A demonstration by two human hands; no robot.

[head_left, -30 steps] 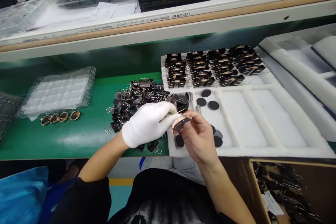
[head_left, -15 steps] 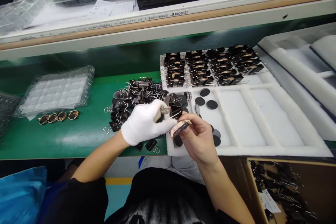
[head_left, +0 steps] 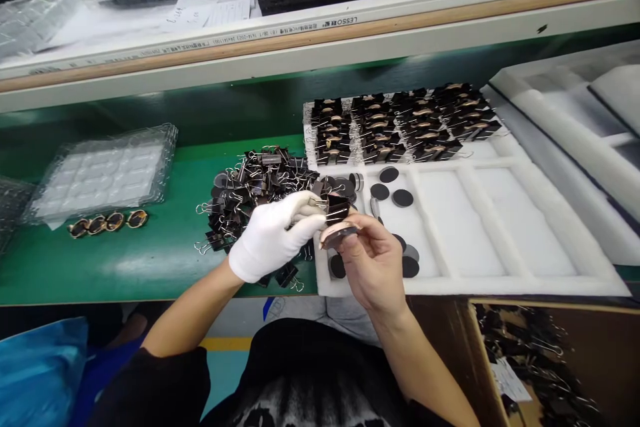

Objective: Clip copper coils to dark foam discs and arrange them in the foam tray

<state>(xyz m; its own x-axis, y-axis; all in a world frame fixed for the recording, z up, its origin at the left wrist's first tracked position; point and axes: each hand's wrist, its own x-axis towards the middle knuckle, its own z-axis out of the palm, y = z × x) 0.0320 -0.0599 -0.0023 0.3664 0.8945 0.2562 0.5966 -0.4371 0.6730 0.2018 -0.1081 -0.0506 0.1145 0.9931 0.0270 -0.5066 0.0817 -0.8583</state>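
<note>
My left hand (head_left: 267,233), in a white glove, has its fingertips and thumb at the wire handles of a black binder clip (head_left: 338,208). My bare right hand (head_left: 374,260) pinches a round, pale-rimmed piece (head_left: 338,236) with a dark disc on its near face. The clip sits at the far edge of this piece; whether its jaws grip it I cannot tell. Left of and behind my gloved hand lies a heap of black binder clips (head_left: 265,177). Loose black discs (head_left: 403,197) lie in the white foam tray (head_left: 463,227) around my right hand.
Rows of clipped pieces (head_left: 383,130) fill the tray's far part. On the green bench, four-lensed gold-rimmed pieces (head_left: 116,221) lie before a clear plastic tray (head_left: 107,170). More foam trays (head_left: 575,127) stand right. A carton (head_left: 540,360) below holds clips. A shelf edge (head_left: 300,40) crosses behind.
The round piece has tilted, showing more of its dark face. The clip has turned and shifted slightly right, and my left fingers have moved back along its handles.
</note>
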